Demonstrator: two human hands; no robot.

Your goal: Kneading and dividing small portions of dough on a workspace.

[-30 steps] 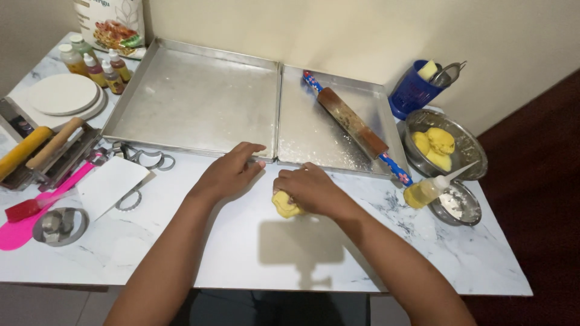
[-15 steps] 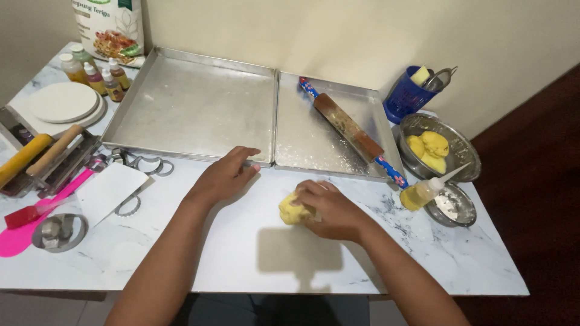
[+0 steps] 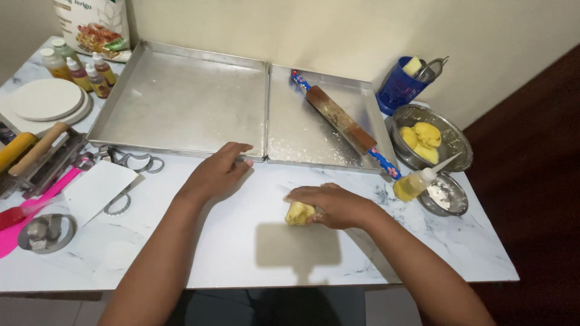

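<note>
The right hand (image 3: 335, 204) curls over a small lump of yellow dough (image 3: 298, 213), pressing it against the marble table (image 3: 229, 253) — the dough peeks out at the thumb side, under the palm. Left of the dough, the left hand (image 3: 217, 172) lies flat and empty, likely as a brace. Beyond the dough, a rolling pin (image 3: 341, 121) rests in the smaller baking tray (image 3: 290, 142) — parked within reach.

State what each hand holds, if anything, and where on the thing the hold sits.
The right hand cups a yellow dough lump from above, fingers over its top. The left hand holds nothing, resting flat on the marble table.
</note>
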